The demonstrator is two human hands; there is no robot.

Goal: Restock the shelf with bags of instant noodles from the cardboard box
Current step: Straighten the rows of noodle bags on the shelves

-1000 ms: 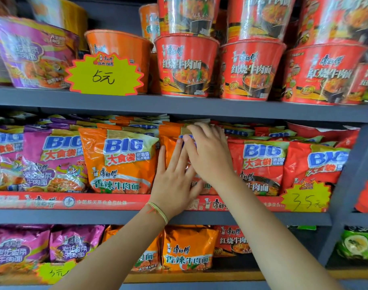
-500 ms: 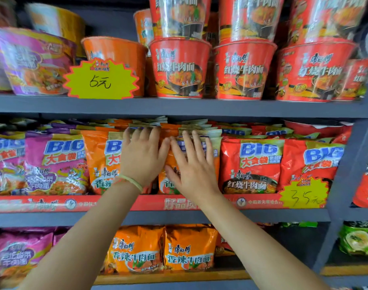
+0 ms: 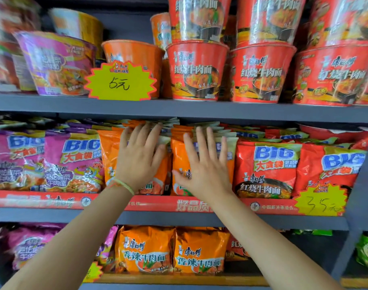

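Two rows of orange instant noodle bags stand upright on the middle shelf [image 3: 179, 110]. My left hand [image 3: 140, 155] lies flat with straight fingers on the front of the left orange bag [image 3: 109, 151]. My right hand [image 3: 205, 164] presses flat with spread fingers on the right orange bag [image 3: 179, 153]. Neither hand holds anything. A green band circles my left wrist. The cardboard box is out of view.
Purple bags [image 3: 72, 162] stand left of the orange ones and red bags [image 3: 267, 166] to the right. Noodle cups [image 3: 196, 70] fill the upper shelf behind a yellow price tag [image 3: 120, 82]. More orange bags [image 3: 145, 252] sit on the lower shelf. A grey upright post [image 3: 359, 206] bounds the right side.
My left hand slid left from the right orange row onto the left orange bag. My right hand straightened and now lies flat on the right bag. The view shifted slightly right and down.
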